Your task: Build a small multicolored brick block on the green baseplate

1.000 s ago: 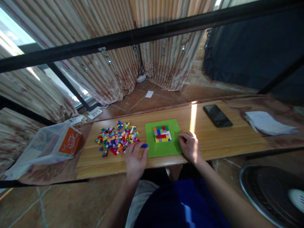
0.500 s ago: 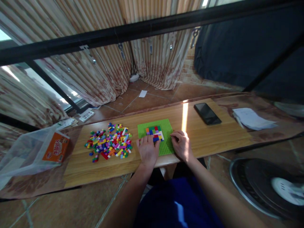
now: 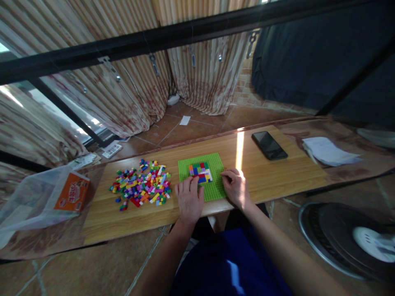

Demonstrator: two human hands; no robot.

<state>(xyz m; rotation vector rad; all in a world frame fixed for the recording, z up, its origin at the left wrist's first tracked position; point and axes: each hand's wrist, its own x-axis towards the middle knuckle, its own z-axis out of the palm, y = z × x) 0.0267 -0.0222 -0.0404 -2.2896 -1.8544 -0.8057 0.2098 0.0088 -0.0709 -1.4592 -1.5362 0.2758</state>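
Note:
A green studded baseplate [image 3: 216,190] lies on the board, with a low patch of coloured toy bricks [image 3: 200,170] set on its middle. My left hand [image 3: 189,199] rests over the plate's lower left part, palm down, fingers stretched and somewhat apart. Its fingertips are by the near left bricks, with nothing visible in them. At the right edge of the plate sits my right hand [image 3: 236,188], its fingers curled in and thumb and forefinger close together. What they hold, if anything, is hidden. A heap of loose toy bricks [image 3: 142,185] spreads left of the plate.
The wooden board [image 3: 108,224] holds a black phone [image 3: 269,145] at the right. Beyond lie white papers [image 3: 330,152]. A clear plastic bin [image 3: 33,193] with an orange label stands at the far left. A dark metal bar [image 3: 132,43] crosses behind, before striped curtains [image 3: 197,82].
My left hand has shifted slightly left and toward me, uncovering more of the near bricks. My right hand stays at the plate's edge. The view has tilted slightly.

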